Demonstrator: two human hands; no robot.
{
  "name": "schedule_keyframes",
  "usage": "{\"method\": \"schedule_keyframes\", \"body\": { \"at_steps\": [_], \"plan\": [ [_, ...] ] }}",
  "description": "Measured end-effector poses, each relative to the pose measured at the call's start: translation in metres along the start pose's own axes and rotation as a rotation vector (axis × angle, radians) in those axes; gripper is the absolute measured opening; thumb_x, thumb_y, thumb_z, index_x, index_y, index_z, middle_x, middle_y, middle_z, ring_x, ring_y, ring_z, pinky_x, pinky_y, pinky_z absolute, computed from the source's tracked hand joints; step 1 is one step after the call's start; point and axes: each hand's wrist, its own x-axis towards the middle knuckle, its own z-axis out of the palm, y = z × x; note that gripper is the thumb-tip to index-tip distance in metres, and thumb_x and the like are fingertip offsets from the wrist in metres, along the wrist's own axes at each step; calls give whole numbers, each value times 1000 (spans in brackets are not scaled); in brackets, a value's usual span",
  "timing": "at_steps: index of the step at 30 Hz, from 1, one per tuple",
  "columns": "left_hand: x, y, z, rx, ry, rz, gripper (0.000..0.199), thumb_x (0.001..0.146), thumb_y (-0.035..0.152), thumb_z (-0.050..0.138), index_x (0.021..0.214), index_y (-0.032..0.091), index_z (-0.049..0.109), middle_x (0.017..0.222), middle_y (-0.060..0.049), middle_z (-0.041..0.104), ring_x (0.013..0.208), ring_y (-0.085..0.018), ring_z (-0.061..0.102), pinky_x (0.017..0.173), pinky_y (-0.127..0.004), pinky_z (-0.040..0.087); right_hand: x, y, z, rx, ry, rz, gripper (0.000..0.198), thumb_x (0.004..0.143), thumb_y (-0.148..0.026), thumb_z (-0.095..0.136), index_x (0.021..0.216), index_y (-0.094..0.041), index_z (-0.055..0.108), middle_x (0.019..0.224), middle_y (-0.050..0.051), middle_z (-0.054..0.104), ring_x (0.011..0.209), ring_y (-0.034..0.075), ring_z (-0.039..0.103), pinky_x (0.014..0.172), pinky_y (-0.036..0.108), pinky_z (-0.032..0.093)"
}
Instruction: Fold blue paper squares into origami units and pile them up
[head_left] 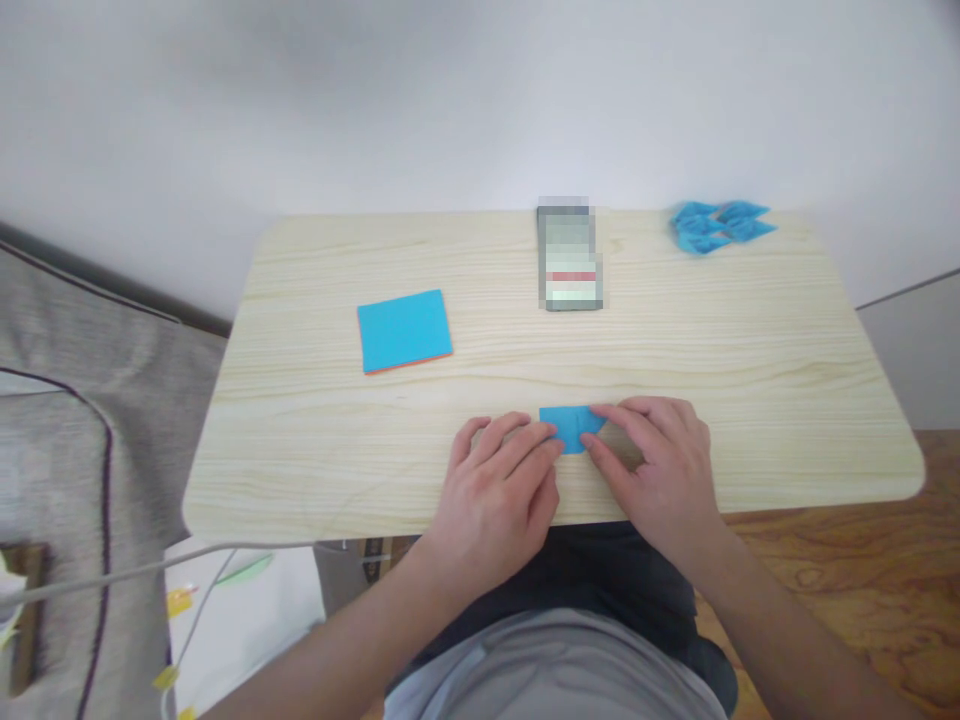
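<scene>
A small folded piece of blue paper (568, 425) lies near the front edge of the pale wooden table (300, 430), with a crease across its middle and a slanted right end. My left hand (499, 490) holds its lower left end down with the thumb and forefinger, the other fingers resting on the tabletop. On the right end, the thumb and forefinger of my right hand (667, 470) grip the paper at its top and bottom edges. The fingertips hide parts of both ends.
A stack of paper sheets (405, 330), blue on top with orange below, lies left of centre. A blurred phone (568, 260) stands farther back. Several folded blue paper pieces (720, 227) sit at the back right. A cable (247, 547) runs below the table's front left edge.
</scene>
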Motion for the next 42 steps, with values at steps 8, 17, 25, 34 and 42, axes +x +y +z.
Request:
{"method": "schedule_keyframes", "body": {
  "at_steps": [8, 17, 25, 34, 42],
  "plan": [
    [5, -9, -5, -23, -32, 11, 28, 97, 20, 59, 121, 28, 71, 132, 1, 71, 131, -25, 56, 116, -50, 37, -4, 1, -1, -7, -8, -3, 33, 90, -39, 74, 121, -30, 72, 114, 6, 69, 110, 29, 59, 96, 49, 43],
    [15, -18, -15, -63, -135, 53, 47, 94, 18, 57, 140, 28, 61, 149, -2, 60, 140, -28, 48, 122, -52, 31, -1, 5, -3, 23, -47, -22, 36, 87, -38, 77, 121, -30, 72, 115, 6, 67, 111, 29, 58, 97, 50, 44],
    [22, -21, -21, -70, -215, 129, 48, 95, 18, 52, 142, 27, 59, 149, -6, 57, 139, -27, 49, 122, -53, 29, 17, 14, -4, 129, -96, -90, 33, 85, -31, 77, 118, -29, 73, 112, 5, 69, 108, 28, 60, 96, 49, 46],
    [28, -27, -11, -14, -115, 234, 24, 100, 24, 58, 117, 29, 73, 135, -1, 69, 126, -26, 55, 111, -47, 39, 24, 21, 0, 149, -99, -126, 24, 89, -35, 76, 113, -31, 75, 109, 4, 69, 107, 26, 60, 95, 47, 46],
    [31, -24, -10, -38, -121, 174, 19, 102, 28, 57, 107, 28, 75, 116, 1, 76, 113, -23, 58, 101, -44, 39, 21, 18, 1, 165, -47, -171, 17, 92, -31, 73, 109, -28, 74, 110, 6, 70, 105, 26, 61, 91, 46, 47]
  ]
}}
